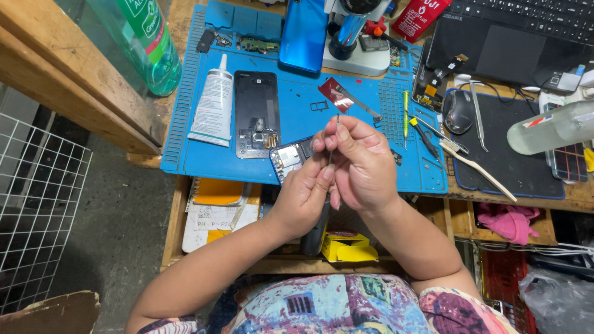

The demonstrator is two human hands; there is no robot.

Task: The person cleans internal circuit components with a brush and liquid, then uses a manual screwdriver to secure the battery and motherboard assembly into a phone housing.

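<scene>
You are holding both hands close together in the middle of the frame, over the near edge of the blue silicone repair mat (185, 124). Your right hand (362, 164) is pinching a thin metal pick-like tool (335, 133) between thumb and fingers, its long axis running nearly upright in the frame, tip poking above the fingertips. Your left hand (303, 195) is closing around the opened dark phone body with exposed boards (289, 158), which is lying just left of and under both hands, partly hidden, so the left hand is nearer to it. The tool is sitting directly right of the phone, almost touching.

Counting: one tool in hand, one phone in hand, one black phone back frame (256, 111) lying flat upper left of the hands, long axis vertical, one white glue tube (213, 102) left of it, one blue phone (303, 31) at top centre, one white-handled brush (476, 167) to the right
</scene>
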